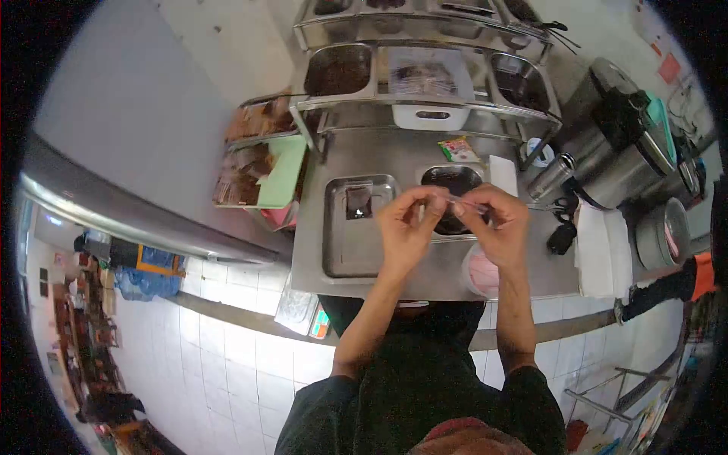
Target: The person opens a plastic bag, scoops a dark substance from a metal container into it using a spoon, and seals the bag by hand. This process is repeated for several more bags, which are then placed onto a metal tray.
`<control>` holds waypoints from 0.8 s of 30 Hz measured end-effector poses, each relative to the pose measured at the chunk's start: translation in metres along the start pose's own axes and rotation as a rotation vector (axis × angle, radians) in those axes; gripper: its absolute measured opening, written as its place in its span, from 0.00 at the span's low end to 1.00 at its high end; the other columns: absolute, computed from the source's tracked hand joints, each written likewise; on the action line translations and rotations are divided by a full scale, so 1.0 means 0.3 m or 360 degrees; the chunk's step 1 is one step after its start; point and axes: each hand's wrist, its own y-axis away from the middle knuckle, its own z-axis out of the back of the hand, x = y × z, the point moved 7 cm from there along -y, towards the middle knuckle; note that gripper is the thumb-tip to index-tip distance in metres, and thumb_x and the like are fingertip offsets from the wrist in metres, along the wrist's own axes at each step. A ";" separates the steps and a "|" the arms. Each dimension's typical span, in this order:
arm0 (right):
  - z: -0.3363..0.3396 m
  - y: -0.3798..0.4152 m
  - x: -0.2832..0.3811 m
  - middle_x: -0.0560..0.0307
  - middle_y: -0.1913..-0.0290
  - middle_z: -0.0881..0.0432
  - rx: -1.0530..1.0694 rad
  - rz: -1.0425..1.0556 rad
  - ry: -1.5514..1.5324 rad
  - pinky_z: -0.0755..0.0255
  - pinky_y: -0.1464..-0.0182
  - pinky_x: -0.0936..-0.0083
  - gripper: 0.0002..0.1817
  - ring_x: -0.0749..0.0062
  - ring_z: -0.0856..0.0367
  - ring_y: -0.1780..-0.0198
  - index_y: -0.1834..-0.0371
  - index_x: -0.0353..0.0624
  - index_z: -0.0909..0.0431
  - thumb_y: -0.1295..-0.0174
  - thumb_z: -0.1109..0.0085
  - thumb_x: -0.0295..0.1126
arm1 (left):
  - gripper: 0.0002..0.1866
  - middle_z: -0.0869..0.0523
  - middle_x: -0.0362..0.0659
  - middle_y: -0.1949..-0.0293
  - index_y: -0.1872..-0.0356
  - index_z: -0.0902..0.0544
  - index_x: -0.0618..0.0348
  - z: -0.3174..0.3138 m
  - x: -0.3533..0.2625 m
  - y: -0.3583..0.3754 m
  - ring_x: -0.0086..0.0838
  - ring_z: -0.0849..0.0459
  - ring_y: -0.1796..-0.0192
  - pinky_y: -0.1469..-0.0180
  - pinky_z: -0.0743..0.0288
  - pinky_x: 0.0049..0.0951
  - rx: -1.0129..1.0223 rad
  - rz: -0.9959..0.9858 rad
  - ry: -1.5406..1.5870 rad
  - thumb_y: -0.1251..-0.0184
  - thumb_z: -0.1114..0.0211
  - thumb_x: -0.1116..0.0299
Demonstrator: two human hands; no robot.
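My left hand (408, 225) and my right hand (497, 225) are raised in front of a metal pan (444, 179) with dark contents. Fingertips of both pinch a thin, pale pinkish strip (455, 199) stretched between them; its exact kind is too small to make out. Left of my hands, a shallow steel tray (334, 254) lies on the counter with a small dark packet (359, 202) in it. Just below my right hand stands a round whitish tub (482, 274) with something pink inside.
A steel rack (425, 98) with food pans rises at the back. A green and white sachet (459, 149) lies before it. To the right are a metal cylinder (552, 176), scissors (560, 206), a white cloth (601, 254) and large pots (633, 163). Crates of packets (258, 171) stand left.
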 end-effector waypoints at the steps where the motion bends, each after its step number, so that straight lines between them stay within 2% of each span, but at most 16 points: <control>1: 0.002 0.000 0.005 0.56 0.67 0.13 -0.0012 0.0039 0.0023 0.28 0.63 0.79 0.06 0.79 0.20 0.66 0.64 0.35 0.13 0.40 0.26 0.24 | 0.05 0.11 0.42 0.58 0.57 0.13 0.66 -0.004 -0.004 0.002 0.21 0.18 0.55 0.51 0.25 0.22 0.0006 0.0034 0.0118 0.29 0.29 0.76; 11: -0.065 0.013 -0.006 0.57 0.69 0.15 0.0156 -0.0009 -0.0003 0.28 0.64 0.79 0.06 0.78 0.19 0.67 0.65 0.36 0.16 0.38 0.28 0.25 | 0.02 0.13 0.38 0.61 0.61 0.14 0.64 0.039 0.022 0.037 0.17 0.20 0.59 0.59 0.29 0.20 0.0055 0.0006 -0.0177 0.29 0.30 0.76; 19: -0.143 0.002 0.027 0.59 0.72 0.20 0.0224 0.0013 0.0155 0.30 0.69 0.82 0.05 0.81 0.20 0.70 0.67 0.37 0.16 0.42 0.28 0.21 | 0.04 0.15 0.40 0.62 0.58 0.17 0.64 0.129 -0.012 0.048 0.20 0.19 0.57 0.53 0.27 0.22 -0.0082 -0.0089 -0.0180 0.29 0.31 0.76; 22: -0.145 0.008 0.033 0.57 0.72 0.19 0.0125 -0.0051 0.0242 0.29 0.70 0.77 0.05 0.75 0.19 0.71 0.68 0.38 0.16 0.45 0.29 0.20 | 0.04 0.14 0.41 0.62 0.58 0.17 0.65 0.134 -0.037 0.053 0.22 0.18 0.57 0.51 0.26 0.23 -0.0041 -0.0052 -0.0259 0.29 0.31 0.77; 24: -0.157 0.008 0.034 0.58 0.72 0.20 0.0076 0.0106 0.0240 0.31 0.72 0.78 0.06 0.77 0.21 0.74 0.68 0.37 0.15 0.46 0.28 0.18 | 0.03 0.14 0.41 0.62 0.60 0.16 0.65 0.138 -0.043 0.053 0.23 0.17 0.57 0.51 0.26 0.24 -0.0024 -0.0038 -0.0315 0.30 0.30 0.77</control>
